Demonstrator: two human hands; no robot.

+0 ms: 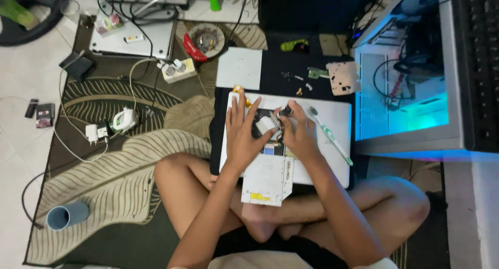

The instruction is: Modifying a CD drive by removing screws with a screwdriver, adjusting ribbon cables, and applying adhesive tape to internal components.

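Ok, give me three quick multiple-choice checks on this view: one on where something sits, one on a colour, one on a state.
1. Where does the toothbrush lie?
A. on the white laptop base, right of the hands
B. in the blue cup
C. on the tiled floor

2. What colour is the cup on the rug?
A. red
B. blue
C. yellow

3. What state is the white laptop base in?
A. sealed shut
B. opened at a bay, parts exposed
C. packed in a box

Answers: 1 A, it rests slantwise on the white shell beside the right hand. 2 B, its wall is plainly light blue. 3 B, a dark opening with parts shows between the left hand and the right hand, and a removed drive lies at the near edge.
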